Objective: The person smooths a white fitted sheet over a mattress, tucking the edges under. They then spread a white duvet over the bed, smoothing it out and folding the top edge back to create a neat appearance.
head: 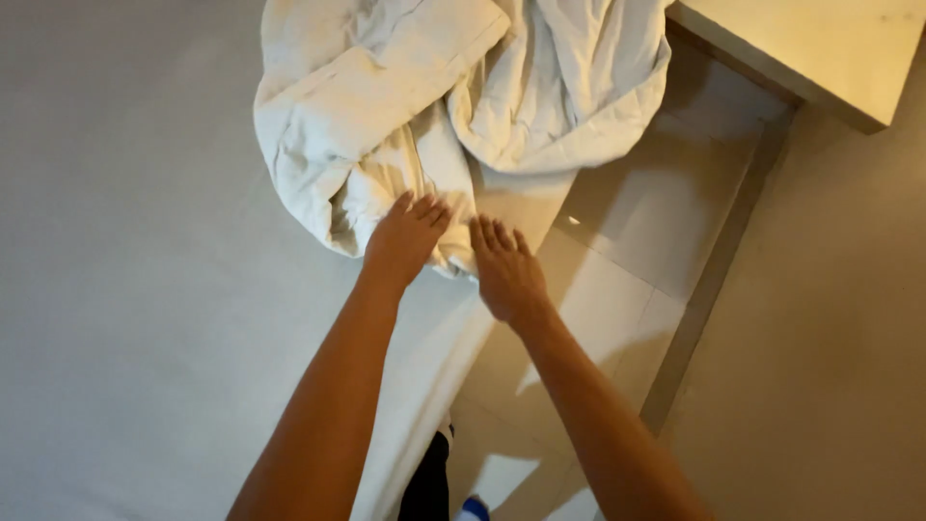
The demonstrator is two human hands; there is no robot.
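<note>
Item: white quilted duvet, bunched in a loose heap with deep folds, lying at the far end of a bed dressed in a plain pale sheet; the heap sits against the bed's right edge and part of it spills past that edge over the floor. Left hand: palm down, fingers spread and extended, fingertips resting on the nearest fold of the duvet, just inside the bed's right edge; not closed on the cloth. Right hand: palm down, fingers straight and held close together, placed at the nearest hanging corner of the duvet, just beyond the bed's right edge; whether it touches the cloth cannot be told, and it grips nothing. The two hands lie side by side, near each other but apart, both bare forearms reaching in from the lower edge of the view. Surroundings: glossy pale tiled floor to the right of the bed, with a small bright reflection; a light wooden furniture top at the upper right corner; a plain beige wall along the right side; a dark trouser leg and a blue-and-white shoe tip beside the bed's right edge.
</note>
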